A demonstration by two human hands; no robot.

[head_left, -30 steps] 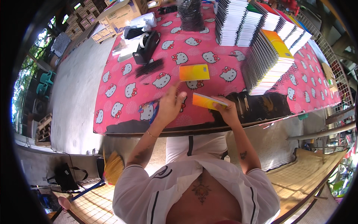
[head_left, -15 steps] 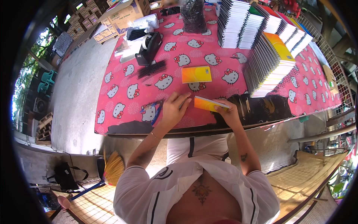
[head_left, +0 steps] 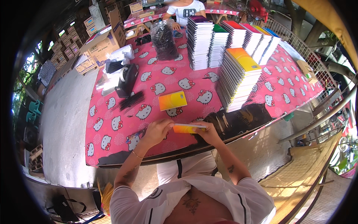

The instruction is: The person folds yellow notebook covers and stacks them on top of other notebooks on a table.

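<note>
A small yellow-orange notebook (head_left: 183, 129) is held just above the near part of the table, its page edges turned up. My right hand (head_left: 209, 133) grips its right end, thumb on the cover. My left hand (head_left: 158, 132) is at the notebook's left end with thumb and fingertips pressed together; what they pinch, if anything, is too small to make out. Beyond my hands, a second yellow-orange notebook (head_left: 172, 100) lies flat on the pink patterned tablecloth (head_left: 194, 95). Loose black binding coils (head_left: 131, 100) rest to its left.
A tall stack of yellow spiral notebooks (head_left: 238, 80) stands at right, with several other stacks (head_left: 199, 44) behind it. A black tape dispenser (head_left: 126, 82), a bundle in clear plastic (head_left: 164, 41) and a cardboard box (head_left: 100, 46) are farther off. Another person (head_left: 186, 13) is across the table.
The view has shifted, showing more of the far side and a person there. My left fingers have closed together at the notebook's left end; the notebook has tipped more on edge.
</note>
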